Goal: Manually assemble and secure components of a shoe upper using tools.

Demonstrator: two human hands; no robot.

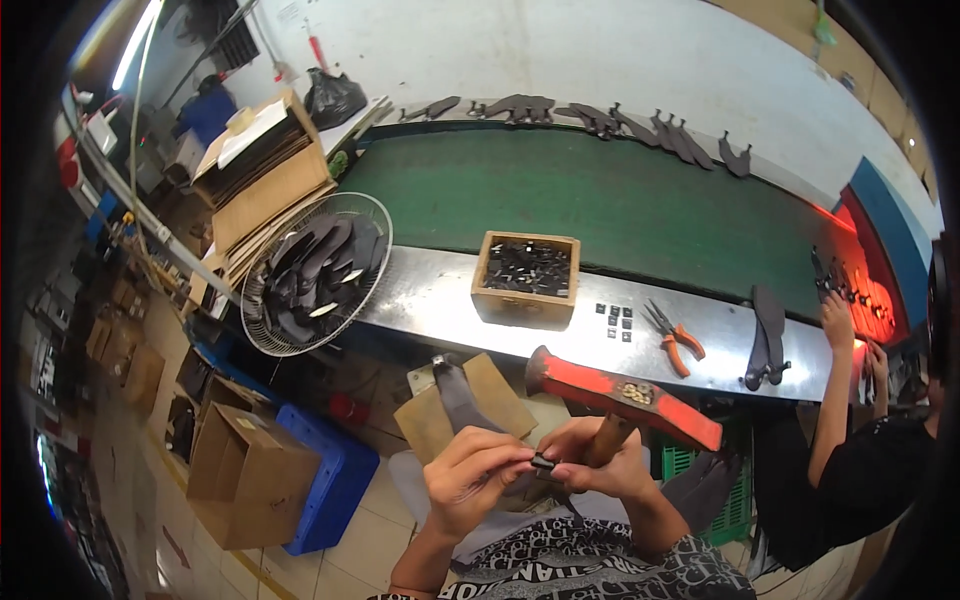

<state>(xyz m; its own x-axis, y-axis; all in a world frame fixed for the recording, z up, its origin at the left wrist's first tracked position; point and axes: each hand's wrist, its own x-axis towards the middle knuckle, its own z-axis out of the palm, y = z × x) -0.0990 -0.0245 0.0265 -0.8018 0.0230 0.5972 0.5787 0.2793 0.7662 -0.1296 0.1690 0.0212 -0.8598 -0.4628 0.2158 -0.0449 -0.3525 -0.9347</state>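
Observation:
My left hand (pixel 465 478) pinches a small black piece (pixel 542 462) between thumb and fingertips. My right hand (pixel 612 470) touches the piece's other side with its fingertips and is closed around the wooden handle of a hammer. The hammer's worn red head (pixel 622 397) points away from me, above that hand. Just beyond my left hand, a dark, flat, sole-like piece (pixel 457 395) stands at a metal fixture, beside a plywood board (pixel 500 385). Part of it is hidden by my hands.
Across the metal ledge stand a wooden box (pixel 525 303) of small black parts, several black squares (pixel 614 322), orange-handled pliers (pixel 683 343) and dark flat pieces (pixel 766 330). A wire basket (pixel 386 225) sits left. Behind runs a green conveyor (pixel 560 190). A co-worker's arm (pixel 838 400) reaches in right.

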